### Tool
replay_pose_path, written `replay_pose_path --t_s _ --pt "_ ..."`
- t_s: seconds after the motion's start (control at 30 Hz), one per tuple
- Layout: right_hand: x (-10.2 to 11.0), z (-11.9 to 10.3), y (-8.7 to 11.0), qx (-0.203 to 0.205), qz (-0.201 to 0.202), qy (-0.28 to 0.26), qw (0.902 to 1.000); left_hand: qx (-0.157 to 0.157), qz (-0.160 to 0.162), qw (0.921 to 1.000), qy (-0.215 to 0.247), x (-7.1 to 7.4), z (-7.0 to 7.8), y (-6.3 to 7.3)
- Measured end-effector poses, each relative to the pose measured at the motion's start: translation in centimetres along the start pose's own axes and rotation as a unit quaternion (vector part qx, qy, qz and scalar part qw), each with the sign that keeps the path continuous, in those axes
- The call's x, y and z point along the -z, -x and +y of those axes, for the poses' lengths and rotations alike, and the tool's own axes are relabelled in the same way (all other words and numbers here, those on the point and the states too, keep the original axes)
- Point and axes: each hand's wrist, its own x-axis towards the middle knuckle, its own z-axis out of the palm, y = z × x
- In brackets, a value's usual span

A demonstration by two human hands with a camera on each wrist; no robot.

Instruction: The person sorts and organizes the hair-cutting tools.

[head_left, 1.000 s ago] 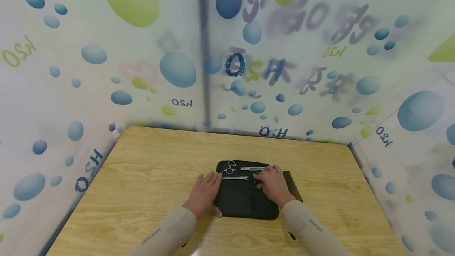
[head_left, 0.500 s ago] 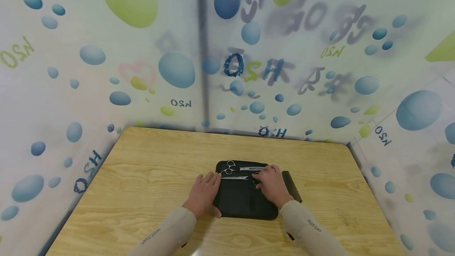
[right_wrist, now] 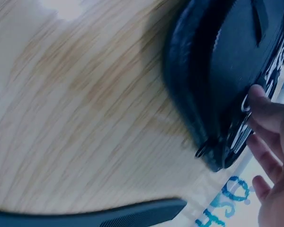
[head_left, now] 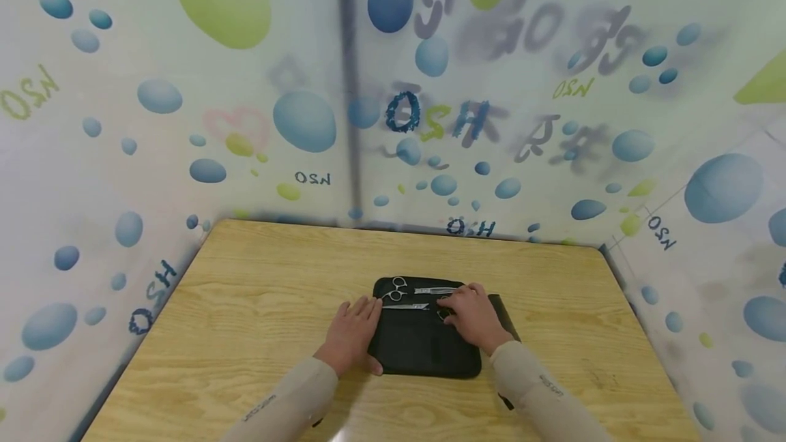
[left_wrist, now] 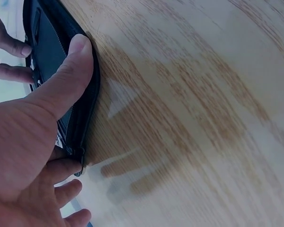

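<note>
A black zippered case [head_left: 424, 346] lies on the table, with scissors on its far part. One pair's finger rings [head_left: 397, 290] show at the left. A toothed thinning blade [head_left: 434, 290] and a plain scissor blade [head_left: 405, 307] are visible beside them. My left hand [head_left: 351, 333] rests along the case's left edge. In the left wrist view, its thumb [left_wrist: 78, 56] presses on the case's rim. My right hand [head_left: 473, 316] pinches scissors by the handle at the case's right side. In the right wrist view, a metal ring [right_wrist: 246, 103] shows at the thumb; the fingers hide the rest.
A dark comb [right_wrist: 142, 213] lies on the table right of the case, partly behind my right wrist in the head view. The wooden table [head_left: 270, 278] reaches back to patterned walls [head_left: 245, 87] on three sides.
My right wrist has shifted slightly to the right and covers more of the comb. My left hand and the case stay in place.
</note>
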Motion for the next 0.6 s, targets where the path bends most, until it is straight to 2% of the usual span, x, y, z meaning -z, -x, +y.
replay_pose_path --t_s 0.2,0.37,0.6 --pt "1.0 1.8 0.7 -0.027 0.018 -0.061 0.9976 0.000 -0.001 1.0000 0.007 0.0 0.1 0.0" --pt "1.9 3.6 1.6 -0.055 0.035 -0.051 0.9966 -0.003 0.003 0.9998 0.020 -0.3 -0.1 -0.1" --pt "2.3 6.4 3.6 -0.072 0.057 -0.060 0.9939 -0.001 0.011 0.9989 0.045 -0.9 -0.5 0.0"
